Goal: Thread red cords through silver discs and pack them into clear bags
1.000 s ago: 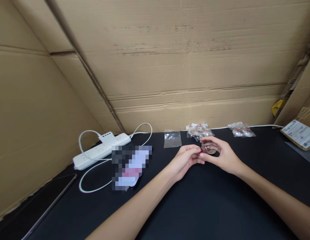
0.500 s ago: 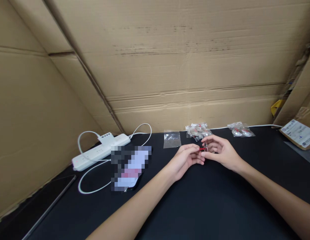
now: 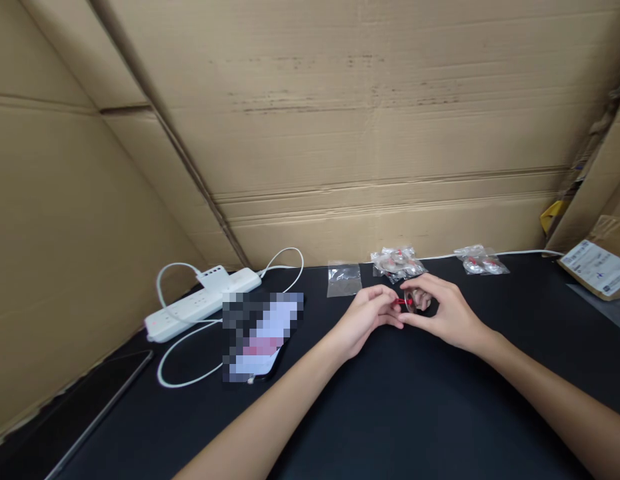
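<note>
1. Handling goes best with the red cord [image 3: 401,301] lightly taut and the shiny round disc [image 3: 409,296] steadied by its rim.
2. The left hand [image 3: 366,321], fingers curled nearly closed, pinches the cord.
3. The disc sits between both hands, over the black tabletop [image 3: 415,407].
4. The right hand [image 3: 449,317], half-open, grips the disc between thumb and fingers.

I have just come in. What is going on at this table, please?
Someone is working over a black table. The left hand pinches a red cord, and the right hand holds the small round piece at its end. Behind them lie a flat clear bag and some clear packets.
</note>
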The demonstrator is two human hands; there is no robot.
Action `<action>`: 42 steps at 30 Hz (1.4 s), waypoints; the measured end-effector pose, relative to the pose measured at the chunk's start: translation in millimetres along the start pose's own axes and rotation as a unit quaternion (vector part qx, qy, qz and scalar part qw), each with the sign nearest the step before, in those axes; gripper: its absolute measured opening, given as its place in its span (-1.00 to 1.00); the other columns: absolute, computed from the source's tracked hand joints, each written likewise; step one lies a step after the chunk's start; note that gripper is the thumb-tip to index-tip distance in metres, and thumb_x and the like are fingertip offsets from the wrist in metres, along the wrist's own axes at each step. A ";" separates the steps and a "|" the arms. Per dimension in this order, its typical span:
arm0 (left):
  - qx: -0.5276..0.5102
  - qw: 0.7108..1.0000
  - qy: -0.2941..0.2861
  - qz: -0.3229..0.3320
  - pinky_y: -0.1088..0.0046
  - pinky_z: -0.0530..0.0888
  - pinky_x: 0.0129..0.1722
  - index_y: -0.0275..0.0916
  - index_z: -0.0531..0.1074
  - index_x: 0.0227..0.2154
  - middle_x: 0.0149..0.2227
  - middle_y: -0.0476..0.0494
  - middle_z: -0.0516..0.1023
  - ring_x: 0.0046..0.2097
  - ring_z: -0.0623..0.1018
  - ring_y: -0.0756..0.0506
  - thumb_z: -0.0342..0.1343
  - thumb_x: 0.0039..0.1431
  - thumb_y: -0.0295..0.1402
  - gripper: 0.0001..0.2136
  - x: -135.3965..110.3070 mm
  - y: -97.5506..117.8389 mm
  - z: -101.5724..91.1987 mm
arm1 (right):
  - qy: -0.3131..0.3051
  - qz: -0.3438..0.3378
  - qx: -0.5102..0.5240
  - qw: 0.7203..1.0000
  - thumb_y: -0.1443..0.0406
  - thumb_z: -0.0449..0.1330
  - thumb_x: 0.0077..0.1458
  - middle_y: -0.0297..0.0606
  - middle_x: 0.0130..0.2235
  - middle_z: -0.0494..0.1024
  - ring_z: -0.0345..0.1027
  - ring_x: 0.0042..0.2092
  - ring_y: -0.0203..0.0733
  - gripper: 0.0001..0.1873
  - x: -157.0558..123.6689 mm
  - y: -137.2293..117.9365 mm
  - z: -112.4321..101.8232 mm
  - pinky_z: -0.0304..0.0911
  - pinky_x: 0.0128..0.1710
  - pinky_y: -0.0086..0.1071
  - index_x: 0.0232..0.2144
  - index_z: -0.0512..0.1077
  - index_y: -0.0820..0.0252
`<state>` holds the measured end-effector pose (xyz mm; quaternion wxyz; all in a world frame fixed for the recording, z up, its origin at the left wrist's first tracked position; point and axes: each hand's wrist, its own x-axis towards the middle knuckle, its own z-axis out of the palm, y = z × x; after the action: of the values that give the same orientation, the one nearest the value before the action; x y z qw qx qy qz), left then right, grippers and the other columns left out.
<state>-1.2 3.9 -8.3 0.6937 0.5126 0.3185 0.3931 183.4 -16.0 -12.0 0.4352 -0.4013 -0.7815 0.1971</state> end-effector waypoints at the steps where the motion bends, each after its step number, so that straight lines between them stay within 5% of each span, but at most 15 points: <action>1: 0.039 0.999 0.022 0.012 0.32 0.48 -0.29 -0.28 0.39 -0.40 -0.46 -0.08 0.47 -0.41 0.52 -0.06 0.17 0.08 -0.37 -0.90 0.9 -0.2 -1.4 | -0.006 -0.015 -0.033 0.999 0.19 0.36 -0.01 -0.27 -0.25 0.48 0.36 -0.33 -0.22 -0.60 -1.0 -0.7 -0.4 0.36 -0.32 -0.30 -0.09 0.44 0.07; 5: 0.221 0.962 0.119 0.110 0.41 0.46 -0.35 -0.26 0.44 -0.37 -0.39 -0.11 0.49 -0.32 0.51 -0.08 0.14 0.10 -0.33 -0.90 3.6 -0.4 -7.1 | -0.027 -0.023 -0.072 0.997 0.17 0.36 0.01 -0.27 -0.22 0.47 0.35 -0.30 -0.20 -0.56 -3.4 -1.3 -0.5 0.34 -0.32 -0.33 -0.04 0.43 0.05; 7: 0.273 0.945 0.117 0.135 0.45 0.42 -0.37 -0.25 0.46 -0.41 -0.39 -0.11 0.50 -0.35 0.49 -0.07 0.14 0.12 -0.29 -0.87 2.4 0.9 -6.6 | -0.032 -0.019 -0.080 0.996 0.16 0.36 0.01 -0.27 -0.23 0.46 0.35 -0.30 -0.20 -0.55 -4.0 -0.7 0.3 0.33 -0.33 -0.34 -0.03 0.42 0.06; 13: 0.257 0.960 0.031 0.108 0.47 0.38 -0.41 -0.25 0.43 -0.45 -0.46 -0.07 0.50 -0.44 0.47 -0.03 0.18 0.08 -0.30 -0.87 -3.7 0.4 5.3 | -0.033 -0.021 -0.096 0.995 0.13 0.36 0.00 -0.28 -0.23 0.47 0.36 -0.29 -0.18 -0.56 -4.0 -4.4 2.8 0.32 -0.31 -0.33 -0.05 0.43 0.05; 17: 0.266 0.954 0.078 0.112 0.49 0.35 -0.43 -0.26 0.43 -0.46 -0.51 -0.04 0.47 -0.48 0.44 -0.01 0.18 0.03 -0.38 -0.93 1.0 -3.6 -0.2 | 0.002 -0.025 -0.112 0.993 0.13 0.23 0.16 -0.22 -0.15 0.48 0.39 -0.20 -0.14 -0.69 1.9 0.7 -5.7 0.32 -0.23 -0.31 -0.06 0.44 0.06; 21: 0.309 0.930 0.154 0.124 0.45 0.36 -0.37 -0.26 0.49 -0.45 -0.46 -0.10 0.54 -0.40 0.49 -0.07 0.17 0.03 -0.36 -0.92 8.5 -4.8 -17.8 | 0.067 0.033 -0.196 0.978 0.26 0.04 0.28 -0.20 -0.29 0.47 0.37 -0.33 -0.17 -0.76 8.1 27.3 -25.7 0.26 -0.32 -0.31 -0.24 0.50 0.15; 27: 0.384 0.889 0.214 0.127 0.43 0.33 -0.36 -0.22 0.50 -0.51 -0.47 -0.08 0.56 -0.38 0.51 -0.10 0.12 0.06 -0.40 -0.90 7.8 1.4 -25.7 | -0.056 0.088 -0.257 0.961 0.36 0.14 0.11 -0.24 -0.35 0.46 0.36 -0.34 -0.17 -0.85 3.7 54.0 -41.3 0.24 -0.32 -0.32 -0.30 0.51 0.15; 36: 0.482 0.851 0.176 0.116 0.37 0.36 -0.32 -0.23 0.55 -0.45 -0.43 -0.15 0.58 -0.34 0.53 -0.15 0.07 0.12 -0.45 -0.85 2.6 3.5 -17.8 | -0.101 0.100 -0.276 0.951 0.43 0.10 0.09 -0.23 -0.34 0.42 0.33 -0.27 -0.13 -0.87 0.7 46.7 -36.1 0.18 -0.30 -0.32 -0.43 0.42 0.16; 42: 0.574 0.792 0.173 0.115 0.30 0.37 -0.22 -0.25 0.57 -0.34 -0.32 -0.17 0.58 -0.23 0.50 -0.18 0.01 0.16 -0.48 -0.79 3.7 0.9 -19.3 | -0.042 0.103 -0.249 0.962 0.41 0.05 0.16 -0.24 -0.33 0.40 0.30 -0.31 -0.17 -0.88 2.8 39.8 -30.1 0.17 -0.32 -0.34 -0.40 0.31 0.17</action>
<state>-16.0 16.1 -12.9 0.1541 0.7730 0.5389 0.2972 225.9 8.9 -20.4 0.2656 -0.5662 -0.7782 0.0570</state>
